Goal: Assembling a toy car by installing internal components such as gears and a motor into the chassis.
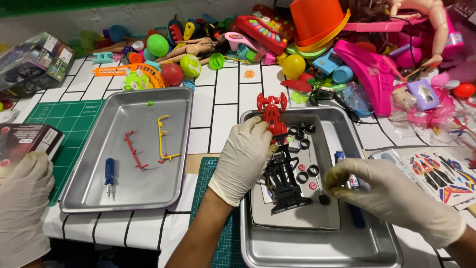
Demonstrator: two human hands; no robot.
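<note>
My left hand [243, 159], in a white glove, grips the side of a toy racing car [283, 178] with a black chassis and a red nose. The car stands on a grey card insert in the right metal tray [317, 250]. To the right of the car, my gloved right hand [391, 193] pinches a small silver cylinder [353, 181], like a battery, between its fingertips. Several black tyres [301, 135] and small red hubs [300, 167] lie on the insert beside the car. Part of a blue screwdriver [339, 156] shows behind my right hand.
The left metal tray [74, 191] holds a red sprue [134, 151], a yellow sprue [162, 139] and a blue screwdriver [109, 173]. Another person's gloved hand [22, 208] rests at the far left. Toys [317, 30] pile up at the back; a sticker sheet [439, 171] lies at right.
</note>
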